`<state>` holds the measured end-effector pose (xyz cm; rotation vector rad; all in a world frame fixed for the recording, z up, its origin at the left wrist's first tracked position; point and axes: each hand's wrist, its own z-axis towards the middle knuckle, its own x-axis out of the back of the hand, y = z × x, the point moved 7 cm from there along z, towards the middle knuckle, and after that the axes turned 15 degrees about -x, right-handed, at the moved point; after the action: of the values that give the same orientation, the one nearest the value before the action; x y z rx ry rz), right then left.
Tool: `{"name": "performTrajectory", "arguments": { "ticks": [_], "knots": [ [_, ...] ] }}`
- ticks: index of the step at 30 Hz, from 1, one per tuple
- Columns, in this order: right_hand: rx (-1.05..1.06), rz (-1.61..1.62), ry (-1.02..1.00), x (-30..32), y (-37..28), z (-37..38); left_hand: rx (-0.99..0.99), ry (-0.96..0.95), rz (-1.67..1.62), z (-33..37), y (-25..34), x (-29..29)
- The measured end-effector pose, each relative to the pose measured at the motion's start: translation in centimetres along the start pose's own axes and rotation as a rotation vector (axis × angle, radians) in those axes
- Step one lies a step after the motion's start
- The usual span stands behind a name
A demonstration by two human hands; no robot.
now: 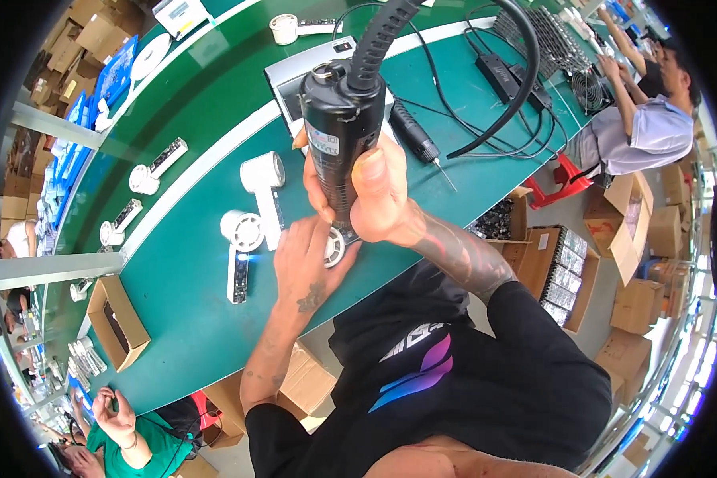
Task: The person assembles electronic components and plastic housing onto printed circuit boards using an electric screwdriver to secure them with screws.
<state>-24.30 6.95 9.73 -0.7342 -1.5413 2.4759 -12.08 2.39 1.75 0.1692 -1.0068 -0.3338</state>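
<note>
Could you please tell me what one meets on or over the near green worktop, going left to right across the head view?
Open brown cardboard box, white round-headed plastic device with an exposed circuit board, the person's left hand, black slim cylindrical screwdriver with a metal tip, black rectangular adapter.

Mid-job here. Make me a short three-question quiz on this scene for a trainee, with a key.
1. Which hand grips the upright black corded tool?

2. True or false: the left hand holds a white part at that tool's lower end.

3. Relative to the left hand, the black screwdriver lying on the green table is:
a) to its left
b) to its right
c) directly beneath it

Key:
1. The right hand.
2. True.
3. b.
</note>
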Motion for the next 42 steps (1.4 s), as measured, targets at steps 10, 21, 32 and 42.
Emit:
{"name": "performTrajectory", "arguments": {
  "ticks": [10,21,32,42],
  "knots": [
    [-0.024,0.025,-0.009,0.3,-0.4,-0.1,0.021,-0.035,-0.006,0.1,0.3,-0.7],
    [-0.057,-0.029,0.004,1.2,1.0,-1.1,-0.066,0.091,-0.233,1.0,0.4,-1.2],
    [0.074,-0.107,0.11,4.9,-4.6,0.4,-0.046,-0.002,-0.168,1.3,0.7,-1.9],
    [0.082,-0.311,0.156,4.8,-4.6,2.6,-0.049,-0.015,-0.166,1.7,0.8,-2.0]
  ]
}}
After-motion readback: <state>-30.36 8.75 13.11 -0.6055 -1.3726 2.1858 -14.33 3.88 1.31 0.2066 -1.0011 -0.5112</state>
